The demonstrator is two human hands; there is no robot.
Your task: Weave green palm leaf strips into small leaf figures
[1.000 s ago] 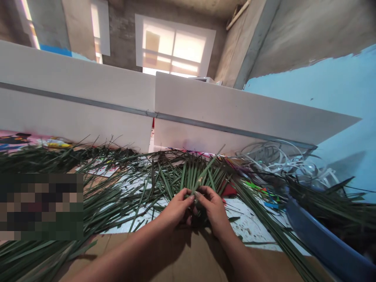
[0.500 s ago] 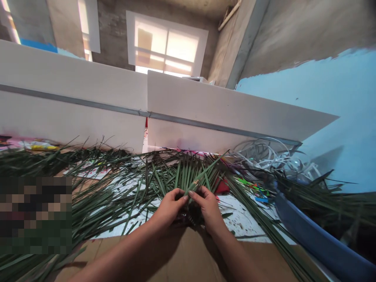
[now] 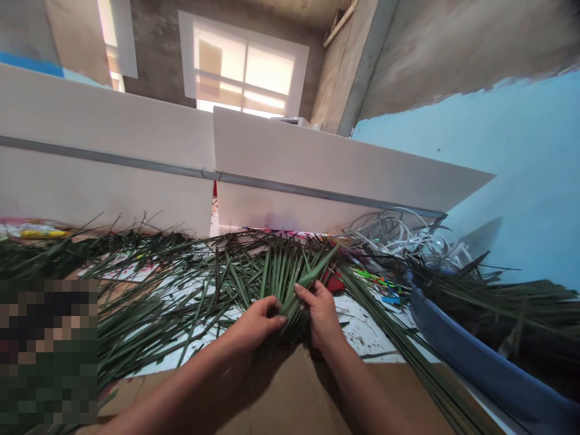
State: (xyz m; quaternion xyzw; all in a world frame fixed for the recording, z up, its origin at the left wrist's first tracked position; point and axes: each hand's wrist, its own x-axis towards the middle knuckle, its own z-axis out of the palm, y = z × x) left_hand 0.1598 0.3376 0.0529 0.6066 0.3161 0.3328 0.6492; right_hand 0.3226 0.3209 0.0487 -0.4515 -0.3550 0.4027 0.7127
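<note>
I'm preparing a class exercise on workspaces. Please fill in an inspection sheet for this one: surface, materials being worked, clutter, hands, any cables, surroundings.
Surface: brown cardboard nearest the person; beyond it a white surface with dark specks.
Materials: a green leaf strip at the hands; loose leaf strips spread around.
Clutter: tangled pale bands, small coloured pieces, a red item, and a blue basin of leaves.
Hands: right hand pinches the strip; left hand has its thumb at the strip's lower part, grip unclear.
Cables: nothing seen.
Surroundings: white panels, a bright window, a blue wall; the lower left is partly masked.
</note>
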